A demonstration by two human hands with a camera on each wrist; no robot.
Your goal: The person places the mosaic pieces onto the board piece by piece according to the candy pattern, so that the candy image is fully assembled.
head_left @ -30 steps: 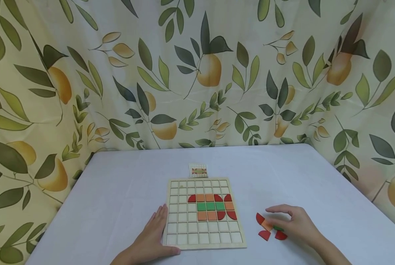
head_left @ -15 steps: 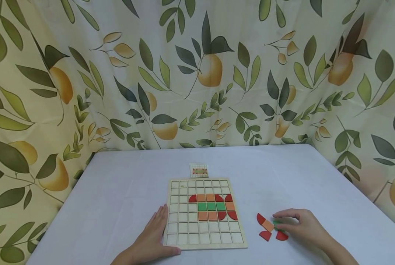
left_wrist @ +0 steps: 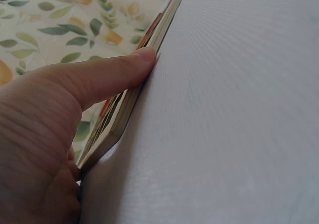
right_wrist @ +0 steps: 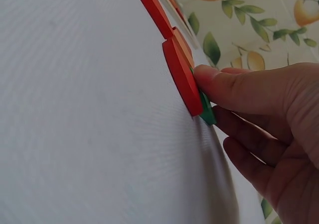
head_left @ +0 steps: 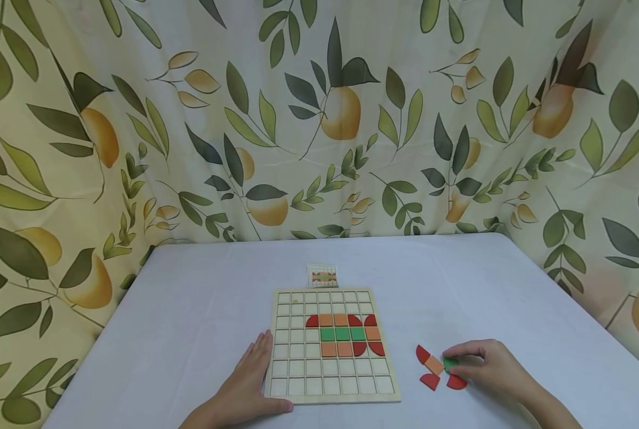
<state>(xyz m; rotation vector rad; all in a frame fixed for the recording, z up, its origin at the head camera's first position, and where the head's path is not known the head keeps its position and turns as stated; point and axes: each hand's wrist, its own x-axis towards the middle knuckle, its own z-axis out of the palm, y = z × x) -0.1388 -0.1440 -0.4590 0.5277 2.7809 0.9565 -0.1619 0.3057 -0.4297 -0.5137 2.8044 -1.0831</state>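
My left hand (head_left: 241,381) rests against a wooden grid board (head_left: 332,400), its fingers straight along the left edge and its thumb at the near-left corner. In the left wrist view the thumb (left_wrist: 117,73) touches the board's side (left_wrist: 130,98). Red quarter-round, orange and green square tiles fill part of the grid. To the right of the board, my right hand (head_left: 493,369) pinches a green tile (head_left: 450,364) between thumb and forefinger. A red quarter-round tile (right_wrist: 180,77) lies close to that green tile (right_wrist: 208,112) in the right wrist view.
Around the right fingertips lie an orange tile (head_left: 433,364) and loose red tiles (head_left: 430,381). A small pattern card (head_left: 322,276) lies just beyond the board's far edge. White cloth (head_left: 207,286) covers the table, and a leaf-and-fruit curtain (head_left: 319,119) hangs behind.
My right hand has drawn slightly to the right, and its thumb and forefinger have come onto the green tile. The left hand and the board stay as they were.
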